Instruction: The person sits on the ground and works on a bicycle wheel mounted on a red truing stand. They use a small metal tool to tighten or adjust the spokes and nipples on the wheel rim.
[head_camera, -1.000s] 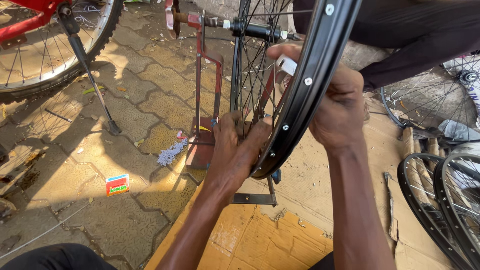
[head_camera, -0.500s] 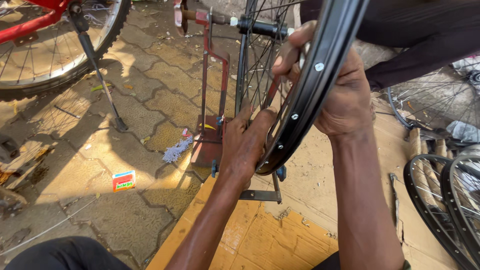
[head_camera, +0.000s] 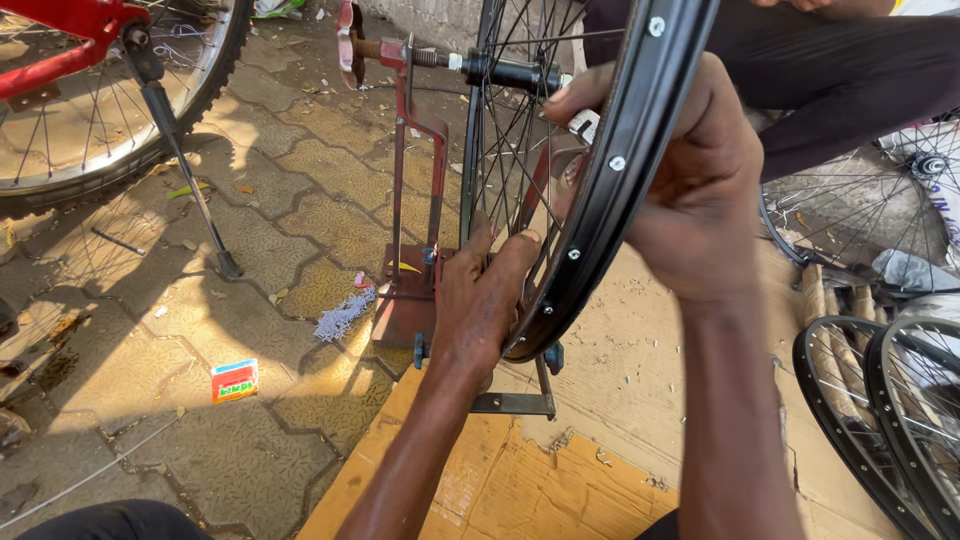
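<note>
I am watching my left hand (head_camera: 485, 300) curling around the lower part of the black wheel rim (head_camera: 610, 180), its fingers (head_camera: 515, 250) reaching in among the spokes (head_camera: 505, 120) and pressing against the rim's inner side. My right hand (head_camera: 690, 190) is gripping the same rim higher up, fingers wrapped over its outer edge, with the thumb and forefinger closing on a small silver spoke tool (head_camera: 583, 124) just past the fingertips. The rim is running slantwise between my two hands, sitting in a red truing stand (head_camera: 410, 250) whose upright is rising just beyond my left fingers. The black hub and axle (head_camera: 510, 72) are lying above my left fingers, level with my right thumb.

Well to the left of my left hand, a red bicycle's wheel (head_camera: 100, 110) and its kickstand (head_camera: 185, 170) are standing on the paving stones (head_camera: 200, 300). To the right of my right wrist, more bare wheels (head_camera: 880, 400) are leaning together. Brown cardboard (head_camera: 520, 480) is lying under my forearms. Another person's dark trouser leg (head_camera: 840, 80) is showing beyond my right hand.
</note>
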